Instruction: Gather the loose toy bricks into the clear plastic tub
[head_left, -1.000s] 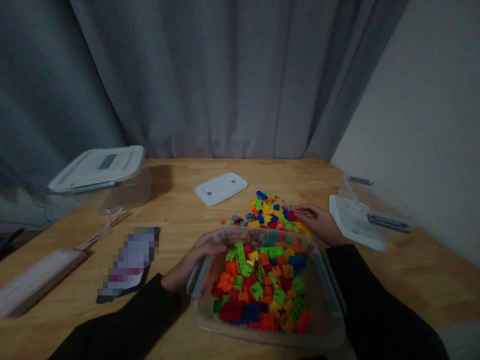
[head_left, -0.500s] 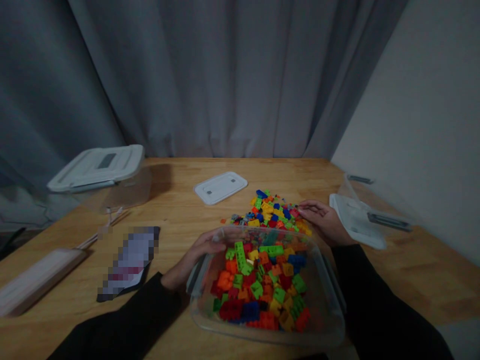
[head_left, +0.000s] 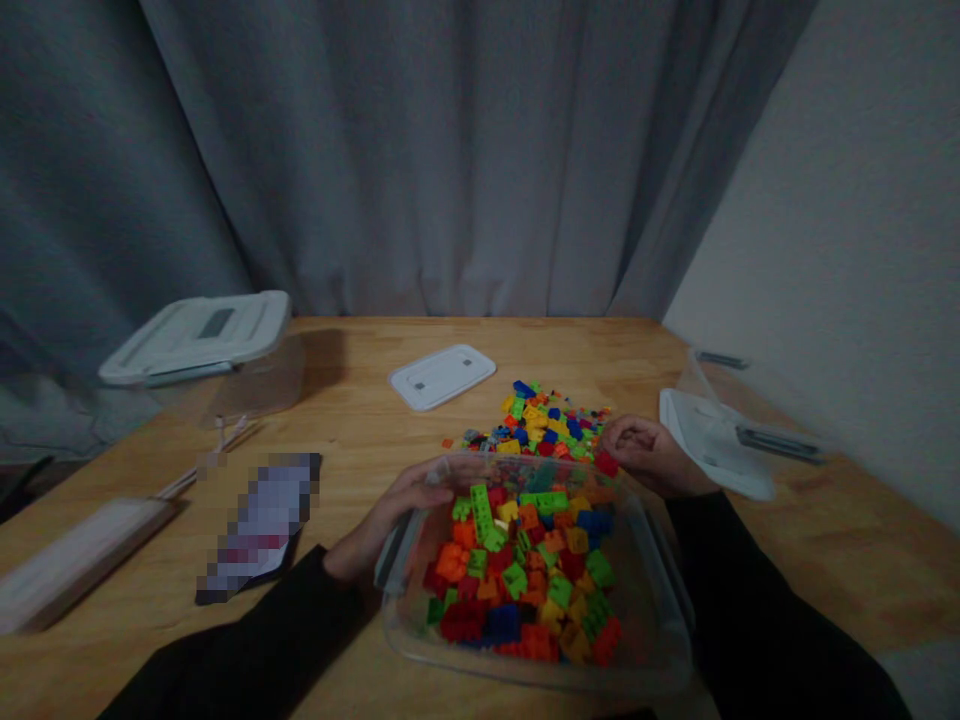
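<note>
A clear plastic box [head_left: 536, 672] stands at the front of the wooden table, filled with colourful toy bricks [head_left: 517, 570]. My left hand [head_left: 394, 510] grips its near-left rim. My right hand [head_left: 651, 455] hangs over the far-right corner of the box, fingers curled, with a red brick [head_left: 606, 463] pinched at the fingertips. Behind the box, a loose pile of toy bricks [head_left: 536, 425] lies on the tabletop and touches the far rim.
A white lid [head_left: 441, 376] lies flat behind the pile. Clear tubs with white lids stand at the back left [head_left: 196, 340] and right [head_left: 716, 450]. A phone [head_left: 259, 530] and a pale flat case [head_left: 82, 560] lie on the left. A curtain and wall bound the table.
My right hand has moved down and toward me, from the pile to the box's far-right corner, with a red brick now at its fingertips. My left hand has not moved.
</note>
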